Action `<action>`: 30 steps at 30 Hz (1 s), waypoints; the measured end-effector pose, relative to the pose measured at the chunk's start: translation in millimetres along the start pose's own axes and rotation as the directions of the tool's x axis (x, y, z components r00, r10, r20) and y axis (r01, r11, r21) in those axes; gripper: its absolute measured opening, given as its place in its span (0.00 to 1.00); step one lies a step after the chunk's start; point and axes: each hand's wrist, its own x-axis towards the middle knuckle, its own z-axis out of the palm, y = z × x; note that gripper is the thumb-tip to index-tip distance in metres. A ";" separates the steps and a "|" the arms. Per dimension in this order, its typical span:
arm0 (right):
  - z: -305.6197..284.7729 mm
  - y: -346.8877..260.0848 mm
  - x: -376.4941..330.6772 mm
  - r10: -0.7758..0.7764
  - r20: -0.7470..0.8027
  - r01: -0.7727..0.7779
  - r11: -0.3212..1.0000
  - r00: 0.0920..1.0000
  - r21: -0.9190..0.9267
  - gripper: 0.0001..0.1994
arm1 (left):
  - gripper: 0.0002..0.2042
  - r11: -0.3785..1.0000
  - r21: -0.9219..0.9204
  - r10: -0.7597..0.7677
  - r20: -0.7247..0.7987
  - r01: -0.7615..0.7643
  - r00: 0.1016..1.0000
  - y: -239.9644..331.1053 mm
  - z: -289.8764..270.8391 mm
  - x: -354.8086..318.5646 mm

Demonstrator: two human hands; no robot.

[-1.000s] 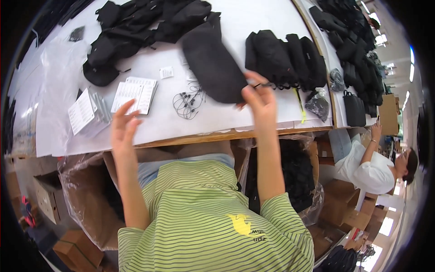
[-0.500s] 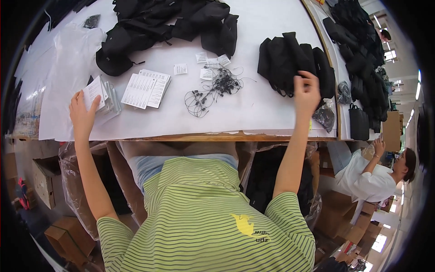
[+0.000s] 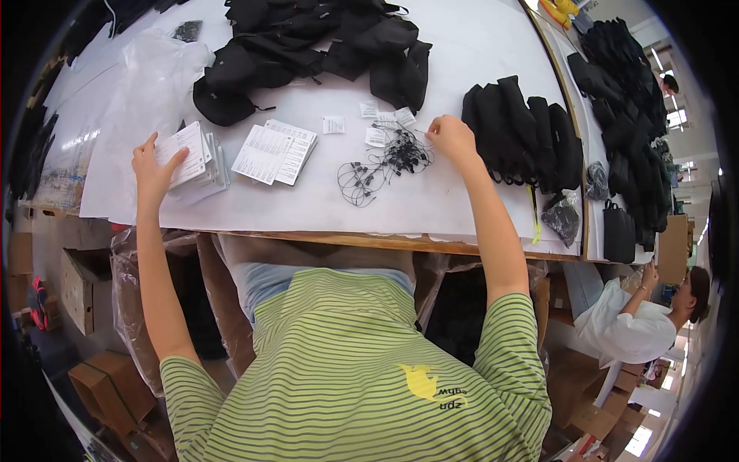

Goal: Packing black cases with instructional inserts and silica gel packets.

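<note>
At the left of the table, my left hand (image 3: 158, 169) has its fingers and thumb round the near left corner of a stack of white printed cards (image 3: 190, 146). Right of that stack lies a second fanned pile of white cards (image 3: 273, 152). A tangle of black hang-tag strings (image 3: 406, 154) sits mid-table, small black fasteners on the loops. My right hand (image 3: 454, 138) is at the tangle's right edge, fingertips pinched together on a thin string. Small white labels (image 3: 333, 125) lie just beyond the strings.
Black fabric bags (image 3: 308, 54) are heaped at the back, and more black bags (image 3: 516, 131) stand at the right. A clear plastic bag of black parts (image 3: 561, 218) lies near the right front. Crumpled white plastic (image 3: 146, 92) covers the left. A person in white (image 3: 620, 327) is farther right.
My right hand has moved left from the black bags to the string tangle, and its fingers have closed there. My left hand stays at the card stack. The whole view has shifted slightly.
</note>
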 end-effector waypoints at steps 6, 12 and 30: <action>-58.9 -9.1 -18.8 0.126 -0.445 0.191 0.777 0.886 0.600 0.07 | 0.23 0.975 -0.217 0.043 0.009 -0.040 0.999 -3.7 -17.3 10.6; -92.5 -22.1 -56.8 0.250 -0.456 0.327 0.424 0.854 0.845 0.04 | 0.13 0.760 -0.624 -0.103 0.157 0.180 0.982 35.7 -31.3 10.4; -82.2 -34.2 -108.9 0.332 -0.246 0.187 0.198 0.911 0.962 0.02 | 0.13 0.146 -0.849 0.392 0.521 0.508 0.758 194.5 5.3 -118.8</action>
